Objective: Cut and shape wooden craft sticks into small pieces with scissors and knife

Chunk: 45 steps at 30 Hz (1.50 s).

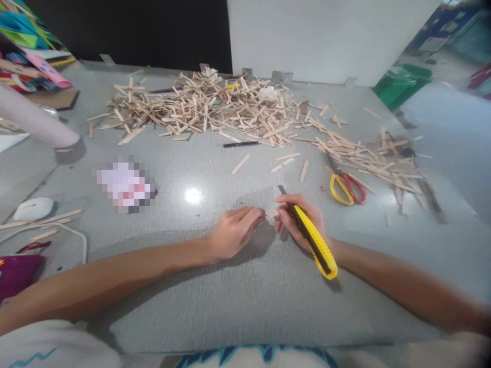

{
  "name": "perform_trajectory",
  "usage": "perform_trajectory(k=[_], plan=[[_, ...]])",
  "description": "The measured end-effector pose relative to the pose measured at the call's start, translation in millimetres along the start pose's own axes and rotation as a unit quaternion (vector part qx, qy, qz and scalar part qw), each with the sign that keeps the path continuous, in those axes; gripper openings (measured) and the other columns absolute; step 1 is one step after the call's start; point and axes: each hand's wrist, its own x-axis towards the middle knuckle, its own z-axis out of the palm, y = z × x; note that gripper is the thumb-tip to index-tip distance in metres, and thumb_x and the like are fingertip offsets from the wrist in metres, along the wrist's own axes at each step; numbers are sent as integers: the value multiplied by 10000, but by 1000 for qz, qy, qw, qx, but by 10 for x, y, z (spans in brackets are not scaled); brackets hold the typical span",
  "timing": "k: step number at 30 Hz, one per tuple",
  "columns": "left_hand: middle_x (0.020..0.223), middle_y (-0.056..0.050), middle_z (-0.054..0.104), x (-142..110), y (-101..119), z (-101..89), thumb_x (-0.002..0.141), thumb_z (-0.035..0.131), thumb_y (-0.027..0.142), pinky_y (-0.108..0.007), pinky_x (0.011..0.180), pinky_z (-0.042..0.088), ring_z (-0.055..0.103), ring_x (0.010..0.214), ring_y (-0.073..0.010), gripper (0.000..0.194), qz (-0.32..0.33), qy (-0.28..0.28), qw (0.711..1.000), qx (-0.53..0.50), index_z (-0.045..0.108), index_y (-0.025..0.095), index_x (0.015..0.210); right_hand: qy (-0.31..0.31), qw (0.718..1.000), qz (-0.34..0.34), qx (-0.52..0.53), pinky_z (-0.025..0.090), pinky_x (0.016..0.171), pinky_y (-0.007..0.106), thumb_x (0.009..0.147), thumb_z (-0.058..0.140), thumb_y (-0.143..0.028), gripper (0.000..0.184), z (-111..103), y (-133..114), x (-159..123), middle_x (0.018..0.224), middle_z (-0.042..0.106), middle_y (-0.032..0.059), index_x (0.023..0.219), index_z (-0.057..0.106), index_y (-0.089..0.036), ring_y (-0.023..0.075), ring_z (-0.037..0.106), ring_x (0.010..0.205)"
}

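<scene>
My right hand [301, 220] is closed round a yellow and black utility knife [318, 243], whose blade is extended and points up and away. A small piece of wooden craft stick [272, 214] shows at the fingertips of this hand, in the narrow gap between my two hands. My left hand [236, 232] is close beside it, fingers bent and pinched together. Whatever those left fingers hold, if anything, is hidden. Beyond my hands lie a few loose craft sticks [241, 163] and a black pen [241, 144].
A big heap of craft sticks [203, 110] covers the back of the grey table [230, 306]. Scissors [347, 186] with yellow and red handles lie to the right. On the left are a blurred-out item [125, 184], a white mouse [34, 209] and a pale tube [42, 122].
</scene>
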Motion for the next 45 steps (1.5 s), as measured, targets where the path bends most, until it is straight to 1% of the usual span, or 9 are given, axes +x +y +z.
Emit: perform_trajectory(k=[9,13,19,27,30,35,40,42,45], plan=[[869,-50,725,-51,-8,32,1072,377,57,-259,577,466,673,694,-168,215,27,-29,998,49,548,187,1085,-11,1000,19,-4,659,541,237,1086,646,-326,173,13,35,-10,792,696,-31,1258,663,-306,143,760,611],[835,-24,682,-15,13,23,1097,364,100,-237,528,405,614,627,-145,181,-4,-27,999,30,506,203,1054,-12,1000,27,1,654,532,227,1086,646,-315,183,6,40,-6,793,686,-34,1268,658,-295,147,776,631],[732,37,599,13,45,-39,1164,341,212,-220,541,415,542,556,-112,215,-81,-15,996,-19,455,226,982,21,999,27,7,661,567,222,1086,657,-314,197,10,37,10,805,691,-37,1279,646,-279,132,768,631],[658,53,535,17,46,-70,1159,405,271,-237,547,382,500,545,-111,304,-105,-4,993,-49,470,228,865,33,999,28,18,659,563,216,1078,676,-317,204,24,36,34,791,705,-44,1274,633,-280,128,759,616],[668,66,544,18,49,-58,1149,443,273,-218,527,374,483,518,-93,244,-114,0,992,-58,496,225,916,35,999,32,15,651,553,215,1083,670,-323,198,23,33,37,776,712,-46,1270,626,-278,127,750,598],[704,80,586,-4,37,-15,1116,532,259,-183,486,338,477,491,-70,44,-116,14,990,-74,533,216,1123,35,999,26,22,642,557,216,1088,667,-317,213,12,65,25,814,697,-43,1294,619,-292,127,751,631],[794,38,685,-26,23,2,1109,532,204,-182,534,408,565,551,-76,153,-117,30,989,-87,560,199,1259,71,997,8,0,657,603,244,1054,718,-359,432,6,174,24,1122,731,30,1452,551,-343,155,784,768],[784,33,696,-31,21,4,1113,526,200,-184,550,439,613,581,-89,185,-123,34,987,-93,564,196,1294,100,995,3,-27,690,720,288,1074,676,-353,509,-6,224,33,1269,735,65,1545,487,-379,183,804,896],[848,-4,746,-37,15,9,1134,496,233,-196,587,497,690,656,-110,197,-136,47,984,-103,569,198,1314,96,989,13,-109,675,1000,420,1098,567,-252,596,-48,294,47,1512,668,108,1656,406,-388,256,758,1239]])
